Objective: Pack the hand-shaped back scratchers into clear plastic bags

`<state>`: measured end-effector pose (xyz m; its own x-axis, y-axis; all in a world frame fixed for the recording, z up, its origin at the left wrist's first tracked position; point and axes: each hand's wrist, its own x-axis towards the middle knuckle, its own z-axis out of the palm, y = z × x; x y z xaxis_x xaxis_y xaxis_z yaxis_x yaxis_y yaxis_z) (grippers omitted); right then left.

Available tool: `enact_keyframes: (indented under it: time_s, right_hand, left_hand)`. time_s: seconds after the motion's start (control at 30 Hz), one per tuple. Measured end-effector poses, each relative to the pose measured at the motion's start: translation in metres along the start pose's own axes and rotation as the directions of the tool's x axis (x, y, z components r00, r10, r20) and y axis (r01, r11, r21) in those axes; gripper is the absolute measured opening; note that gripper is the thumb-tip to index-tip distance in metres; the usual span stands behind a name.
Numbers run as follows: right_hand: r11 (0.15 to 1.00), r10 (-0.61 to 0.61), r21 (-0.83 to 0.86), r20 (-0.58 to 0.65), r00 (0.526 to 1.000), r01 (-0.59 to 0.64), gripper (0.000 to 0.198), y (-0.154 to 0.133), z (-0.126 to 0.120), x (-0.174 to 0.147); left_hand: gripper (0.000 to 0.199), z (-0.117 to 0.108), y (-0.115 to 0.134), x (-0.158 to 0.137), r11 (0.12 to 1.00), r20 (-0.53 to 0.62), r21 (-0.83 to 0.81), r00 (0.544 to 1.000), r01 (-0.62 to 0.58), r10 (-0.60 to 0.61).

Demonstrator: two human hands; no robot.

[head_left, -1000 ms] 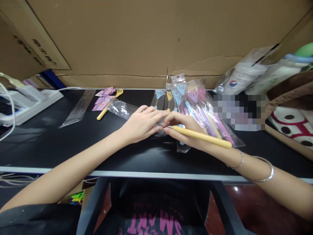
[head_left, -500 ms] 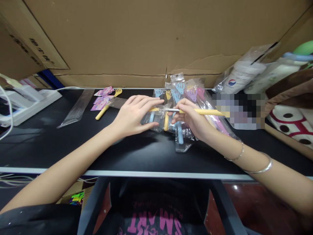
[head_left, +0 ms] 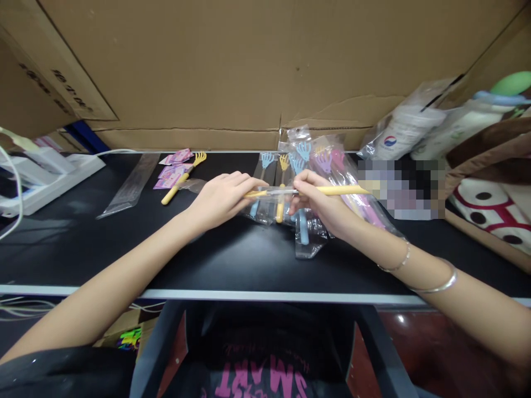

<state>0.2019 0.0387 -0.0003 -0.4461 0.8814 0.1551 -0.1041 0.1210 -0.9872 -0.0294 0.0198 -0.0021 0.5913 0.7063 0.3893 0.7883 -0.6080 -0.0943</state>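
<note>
Left hand [head_left: 224, 199] curled over a clear sleeve [head_left: 279, 193], grip hidden; right hand [head_left: 317, 199] pinched a yellow scratcher [head_left: 329, 190] mid-frame.
Looked light and stiff, sleeve kinda slippery; handle [head_left: 344, 189] seemed grabbiest.

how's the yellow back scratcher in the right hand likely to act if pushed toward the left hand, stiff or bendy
The yellow back scratcher will probably stay stiff, since its metallic shaft looks straight. It may be light, being slim throughout. Its smooth, slender handle could slip or roll if released.
</note>
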Motion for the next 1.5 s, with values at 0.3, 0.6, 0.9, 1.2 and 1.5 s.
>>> enact_keyframes:
  time_s: [0.3,0.6,0.9,1.2,1.5]
  right_hand:
    - [0.997,-0.035,-0.067,0.026,0.999,0.037,0.031,-0.006,0.001,-0.003]
    - [0.973,-0.232,-0.049,-0.234,0.944,0.227,0.03,-0.014,-0.01,0.0]
    - [0.982,-0.068,-0.17,0.08,0.995,0.08,0.017,-0.009,0.005,-0.009]
    - [0.988,-0.106,-0.107,0.043,0.993,0.11,0.018,-0.011,0.004,-0.009]
    - [0.995,-0.094,0.014,-0.053,0.994,0.095,0.022,-0.012,-0.003,-0.002]
  left_hand:
    - [0.029,0.0,0.003,0.0,1.0,-0.022,0.015,1.0,0.015,-0.014]
    - [0.028,-0.009,0.0,0.001,0.996,-0.03,0.025,0.996,0.087,-0.086]
    - [0.03,-0.003,0.005,0.0,0.998,0.019,0.057,1.0,0.023,-0.024]
    - [0.029,-0.008,0.005,0.0,0.999,-0.021,0.023,0.999,0.027,-0.027]
    - [0.032,-0.014,0.0,-0.001,0.99,0.02,0.077,0.993,0.117,-0.119]
